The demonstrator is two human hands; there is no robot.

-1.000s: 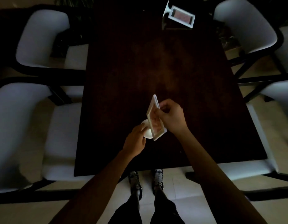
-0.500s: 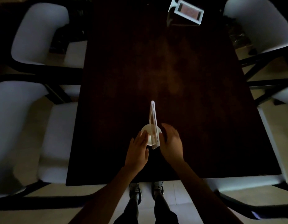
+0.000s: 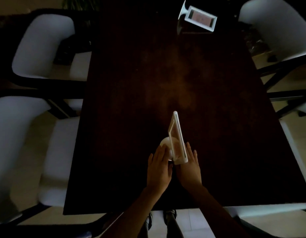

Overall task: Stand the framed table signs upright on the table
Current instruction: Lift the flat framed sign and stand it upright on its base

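Near sign (image 3: 177,140) now stood on its round base (image 3: 165,143) at the near middle of the dark table (image 3: 131,83), frame edge-on to the camera and roughly vertical, maybe a slight lean, hard to tell from above. A second ago was held up off the surface, right hand pinching the frame, left hand under the base; half a second ago lowered with both hands closing in at its foot. Now left hand (image 3: 159,169) lay flat and spread, fingertips on or just at the near rim of the base. Right hand (image 3: 190,167) also flat, fingers extended, resting beside the frame's near lower corner, touching or just beside it, could not tell which. Neither hand wrapped round anything; both open palms down, steadying not gripping. Judged as set-down done, release in progress. Meant first sign effectively upright, pending hands coming away without a wobble. Risk judged: narrow base, tall frame, a nudge on withdrawal could tip it. Far sign (image 3: 201,20) at the far right end of the table lay tipped over, face up, its base (image 3: 181,10) sticking out sideways to the left. Not yet stood up, so task judged about half done. White chairs (image 3: 42,47) around the table, untouched. Dim light, fine detail poor.
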